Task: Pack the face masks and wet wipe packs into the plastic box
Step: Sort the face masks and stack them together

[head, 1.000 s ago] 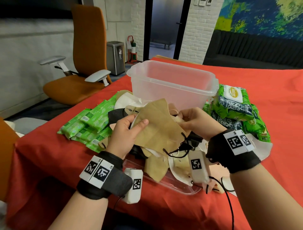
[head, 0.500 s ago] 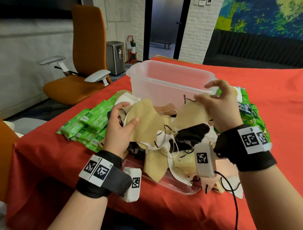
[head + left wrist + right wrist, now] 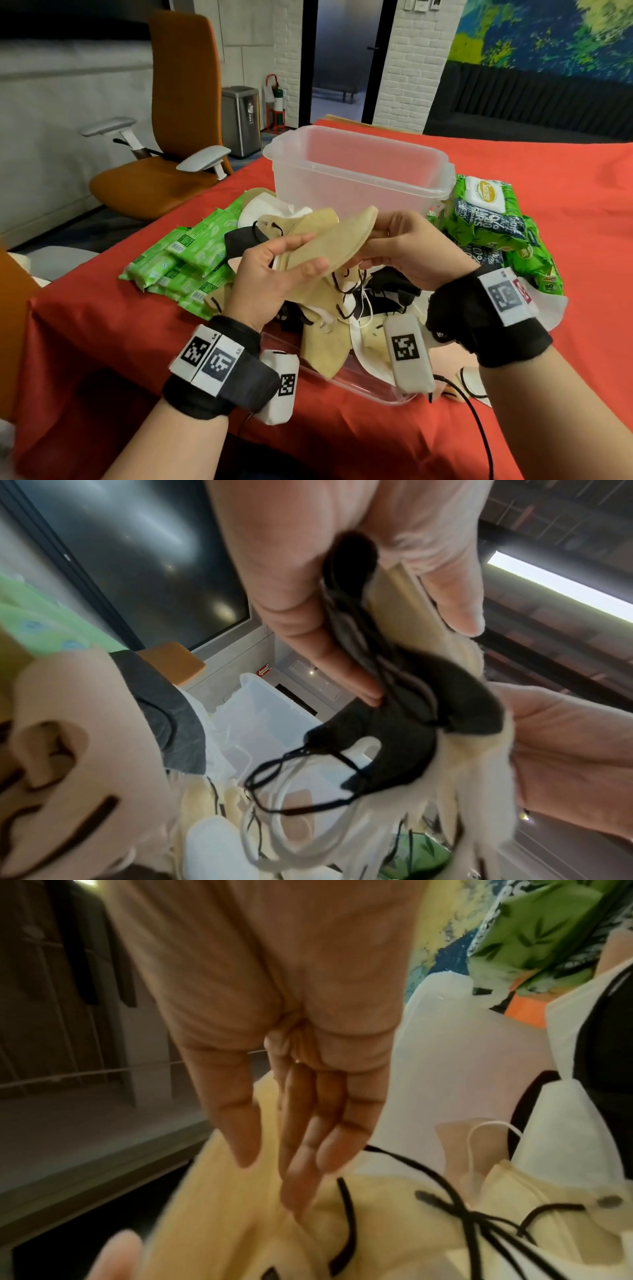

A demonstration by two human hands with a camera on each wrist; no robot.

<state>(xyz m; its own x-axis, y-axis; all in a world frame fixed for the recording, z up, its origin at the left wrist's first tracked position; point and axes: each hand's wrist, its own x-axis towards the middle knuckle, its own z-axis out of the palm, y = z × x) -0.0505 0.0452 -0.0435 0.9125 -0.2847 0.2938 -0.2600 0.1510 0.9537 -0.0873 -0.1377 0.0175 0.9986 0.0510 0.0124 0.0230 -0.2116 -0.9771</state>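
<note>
A red-clothed worktop (image 3: 513, 178) is seen; a tan fabric mask (image 3: 329, 245) is pinched by left hand (image 3: 270, 277) and right hand (image 3: 411, 246) before the clear plastic box (image 3: 359, 171).

My forearms are bare, and each wrist wears a wide black fabric band (image 3: 219, 377) with white tags printed in black square codes. Beside each band sits a white camera pod (image 3: 407, 353) bearing its own code, and a thin black cable (image 3: 479, 428) trails from the pod.

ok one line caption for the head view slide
Both hands hold tan masks above the mask pile, in front of the empty box.
</note>
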